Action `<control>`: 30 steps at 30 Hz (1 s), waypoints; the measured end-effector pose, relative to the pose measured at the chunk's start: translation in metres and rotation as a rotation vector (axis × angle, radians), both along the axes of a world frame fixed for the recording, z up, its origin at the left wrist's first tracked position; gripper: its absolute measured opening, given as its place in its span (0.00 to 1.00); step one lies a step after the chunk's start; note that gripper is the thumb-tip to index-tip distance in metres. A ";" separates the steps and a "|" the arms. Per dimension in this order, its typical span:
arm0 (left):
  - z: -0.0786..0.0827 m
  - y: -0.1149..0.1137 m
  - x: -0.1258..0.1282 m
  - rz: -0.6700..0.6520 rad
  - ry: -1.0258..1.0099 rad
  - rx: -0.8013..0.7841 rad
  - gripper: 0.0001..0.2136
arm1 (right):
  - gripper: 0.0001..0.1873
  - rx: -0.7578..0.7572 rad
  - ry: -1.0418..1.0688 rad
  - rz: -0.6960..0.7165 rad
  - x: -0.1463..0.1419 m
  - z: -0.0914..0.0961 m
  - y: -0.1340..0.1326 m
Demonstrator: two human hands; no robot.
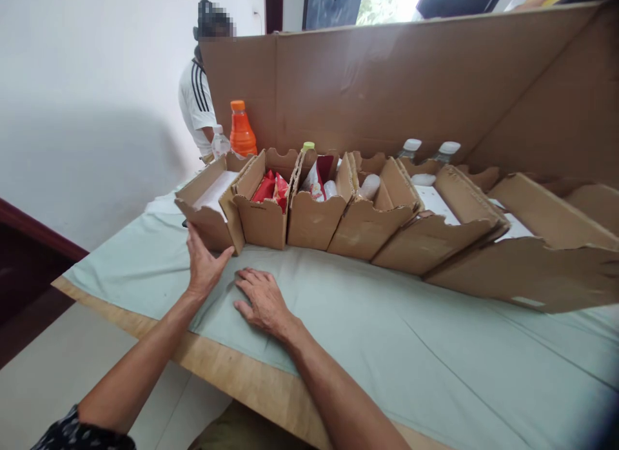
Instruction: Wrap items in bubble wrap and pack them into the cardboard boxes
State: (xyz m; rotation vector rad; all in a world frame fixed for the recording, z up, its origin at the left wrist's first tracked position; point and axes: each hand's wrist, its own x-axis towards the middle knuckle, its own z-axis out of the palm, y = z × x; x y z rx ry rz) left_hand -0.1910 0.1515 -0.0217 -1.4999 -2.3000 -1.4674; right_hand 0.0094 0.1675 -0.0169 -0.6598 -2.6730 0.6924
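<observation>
My left hand (206, 263) is at the lower front of the leftmost cardboard bin (206, 225), thumb and fingers spread across its width. The fingertips are by the bin's left side and the thumb is near its right front corner. A small dark thing (184, 224) peeks out beside those fingertips; its kind is unclear. Just in front of the bins, my right hand (261, 298) rests palm down on the pale green cloth (348, 308), fingers stretched out and holding nothing. A white lining (217, 191) shows inside the leftmost bin.
Several more bins stand rightward in a row; one contains red packets (271, 187), another a red-and-white packet (314, 182). Behind are an orange bottle (242, 134), clear bottles (221, 142) and a tall cardboard panel (367, 82). A person (196, 102) is beyond the table's wooden edge (217, 363).
</observation>
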 end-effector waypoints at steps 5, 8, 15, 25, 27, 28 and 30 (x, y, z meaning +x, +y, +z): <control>-0.020 0.013 -0.003 -0.027 0.004 -0.054 0.46 | 0.22 -0.004 -0.019 -0.007 0.000 0.000 0.000; -0.027 0.007 -0.004 -0.025 0.013 -0.081 0.43 | 0.22 -0.002 -0.018 -0.007 0.000 0.000 0.001; -0.024 0.010 -0.005 -0.033 0.052 -0.145 0.45 | 0.21 0.017 -0.013 -0.012 -0.001 -0.003 0.000; -0.014 0.020 -0.008 0.003 0.135 -0.360 0.37 | 0.22 0.088 -0.049 -0.007 -0.003 -0.001 -0.002; -0.012 0.019 -0.006 0.013 0.168 -0.396 0.37 | 0.22 0.119 -0.054 -0.001 -0.005 -0.002 -0.003; -0.011 0.018 -0.005 0.018 0.185 -0.413 0.37 | 0.22 0.136 -0.057 0.000 -0.005 -0.002 -0.004; -0.010 0.016 -0.001 0.025 0.223 -0.449 0.38 | 0.23 0.172 -0.065 -0.001 -0.006 -0.003 -0.007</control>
